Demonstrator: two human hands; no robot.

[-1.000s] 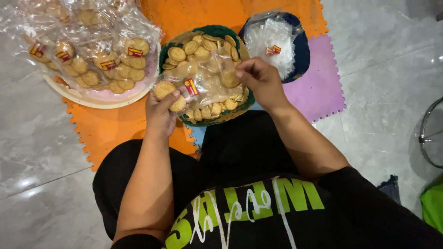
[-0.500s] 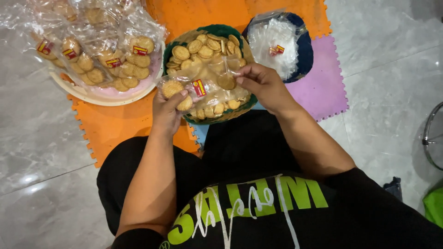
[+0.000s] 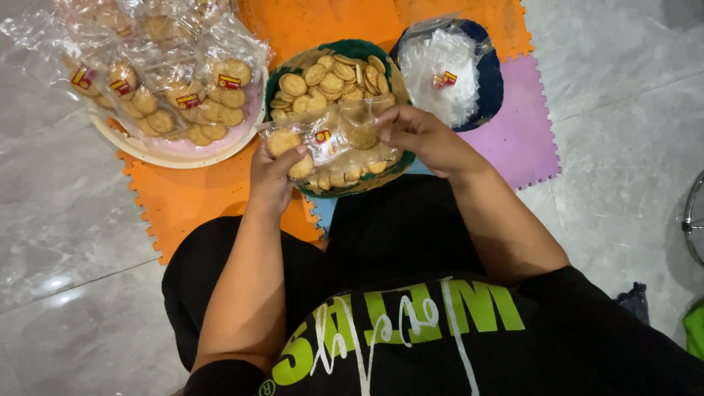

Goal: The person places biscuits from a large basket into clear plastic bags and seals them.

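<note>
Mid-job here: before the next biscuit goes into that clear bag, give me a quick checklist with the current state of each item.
1. Left hand has a firm hold on the clear bag: ok, its thumb pins the biscuits at the bag's closed end.
2. Right hand holds the bag's other end: ok, fingers are at its edge.
3. Bag mouth open wide enough: cannot tell, the film is crumpled there.
4. Loose biscuits to hand: ok, the green basket under the bag is full.
5. Spare bags nearby: ok, a pile sits in the dark blue bowl.
6. Room for the filled bag: cannot tell, the round tray is already heaped with filled bags.
</note>
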